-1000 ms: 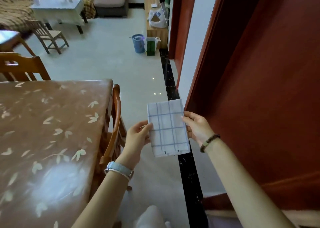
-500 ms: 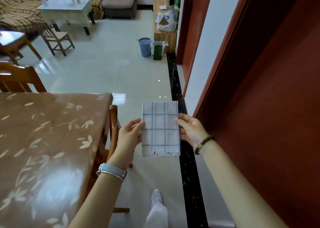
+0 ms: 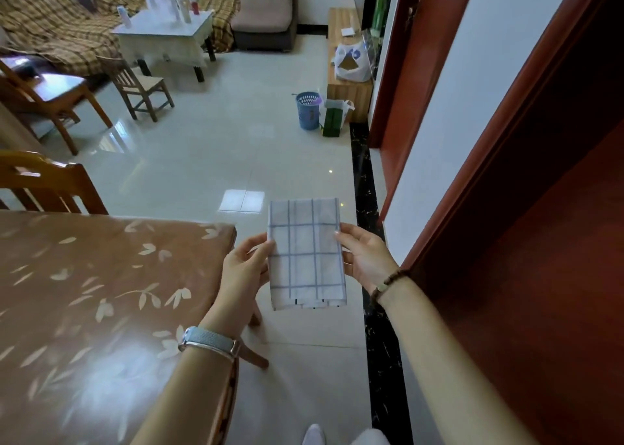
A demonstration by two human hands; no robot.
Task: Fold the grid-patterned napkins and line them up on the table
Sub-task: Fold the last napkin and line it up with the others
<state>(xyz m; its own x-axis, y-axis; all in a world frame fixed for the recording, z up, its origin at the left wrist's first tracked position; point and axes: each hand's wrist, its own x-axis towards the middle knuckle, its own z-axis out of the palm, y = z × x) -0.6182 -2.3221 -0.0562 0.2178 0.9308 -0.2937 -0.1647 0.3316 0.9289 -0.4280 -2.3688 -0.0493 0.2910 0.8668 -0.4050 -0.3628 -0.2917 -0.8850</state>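
The left hand (image 3: 244, 269) and the right hand (image 3: 364, 259) each pinch a side of the folded napkin (image 3: 305, 254), up in the air just beside the worktop (image 3: 84, 292), so the folding looks done and the next job is probably to lay it flat there.

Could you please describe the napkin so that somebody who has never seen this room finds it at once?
Start at the brown table with the pale leaf pattern. Just beyond its right edge, over the tiled floor, the left hand and right hand hold the napkin between them. It alone is white cloth with thin blue grid lines, folded into a tall rectangle.
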